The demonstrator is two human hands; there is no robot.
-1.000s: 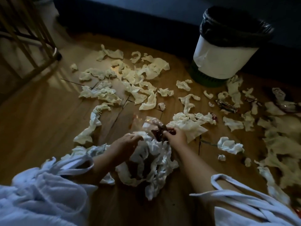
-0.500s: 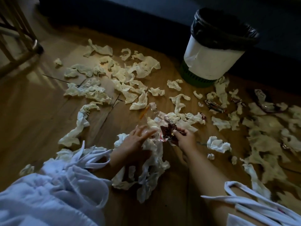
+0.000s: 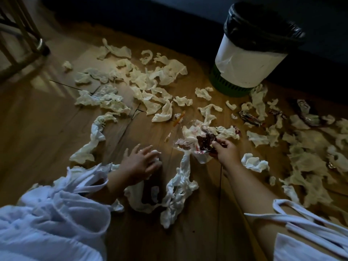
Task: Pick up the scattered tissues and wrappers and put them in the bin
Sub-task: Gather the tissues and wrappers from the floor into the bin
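Tissues are lying crumpled all over the wooden floor, spreading from the far left to the right edge and crowding up against the foot of the bin. That bin is standing upright at the far right, white-walled on a green slatted base, with a black liner folding over its rim. Its mouth is showing only darkness, so what it is holding cannot be told.

Near the middle, the right hand is pinching a bunch of wrappers, one dark red-brown and one clear and crinkled, holding it just above the floor. A long twisted tissue is trailing from under the bunch back toward the person. The left hand is reaching low over the boards with its fingers spread and gripping nothing, its fingertips meeting a small white scrap; motion blur is softening that spot.

Loose wrappers are lying among the paper to the right of the bin's base, their print too dim to read. Pale sleeves are filling the lower corners and running out of view. Wooden furniture legs are being cut off at the top left. Shadow is swallowing the far wall.
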